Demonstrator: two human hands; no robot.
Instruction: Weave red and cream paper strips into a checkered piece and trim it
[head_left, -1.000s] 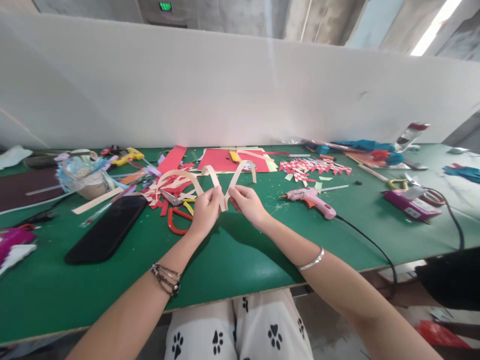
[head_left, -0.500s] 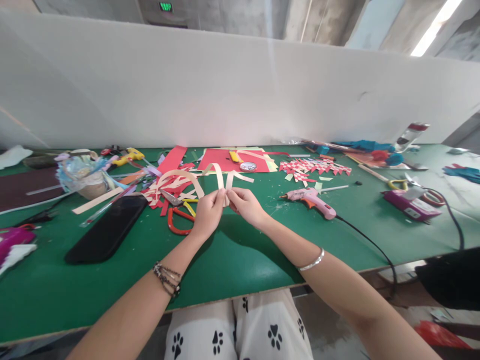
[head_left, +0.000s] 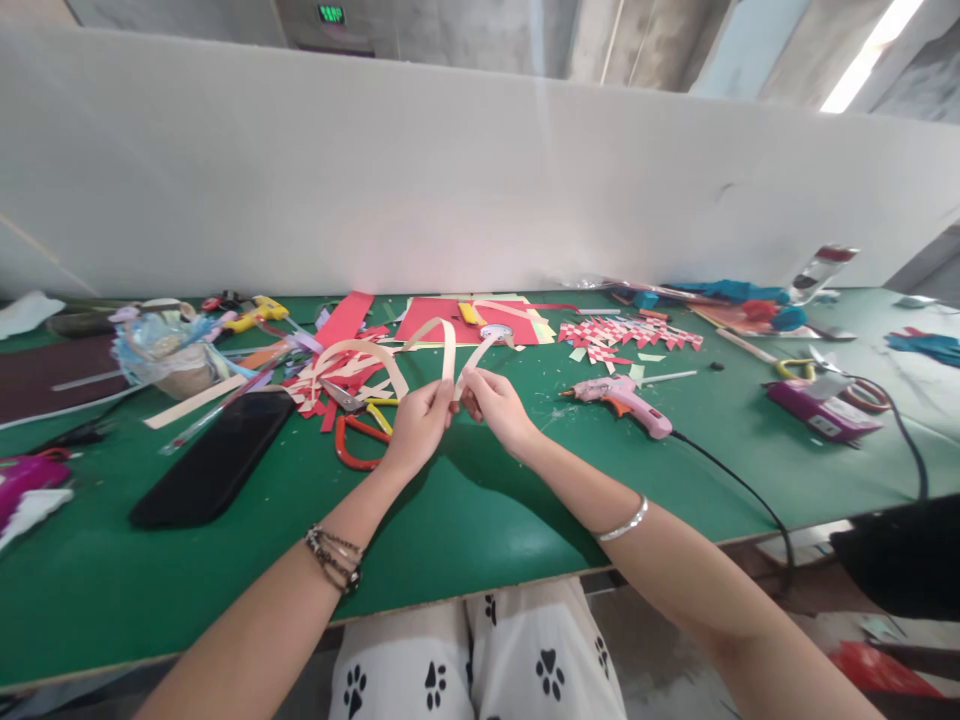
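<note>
A cream paper strip (head_left: 448, 350) rises from my left hand (head_left: 418, 425) and arches over to the left. My left thumb and fingers are closed on it. Close beside, my right hand (head_left: 499, 408) pinches a cream strip end (head_left: 478, 352) that slants up to the right. Whether both parts belong to one strip is hidden by the fingers. Another curved cream strip (head_left: 360, 347) lies just left of my left hand. Under and beside that hand are scissors (head_left: 360, 442) with red and yellow handles.
A pink glue gun (head_left: 626, 400) lies to the right, its cord running off the front edge. A black phone (head_left: 214, 455) lies left, near paper scraps. Red sheets (head_left: 435, 320), a tape roll (head_left: 496, 333) and red-and-white woven paper (head_left: 630, 333) are behind. A purple box (head_left: 823, 410) stands far right.
My right hand has turned and shifted slightly right, and its strip end now slants more to the right. The arch above my left hand has risen a little and moved right.
</note>
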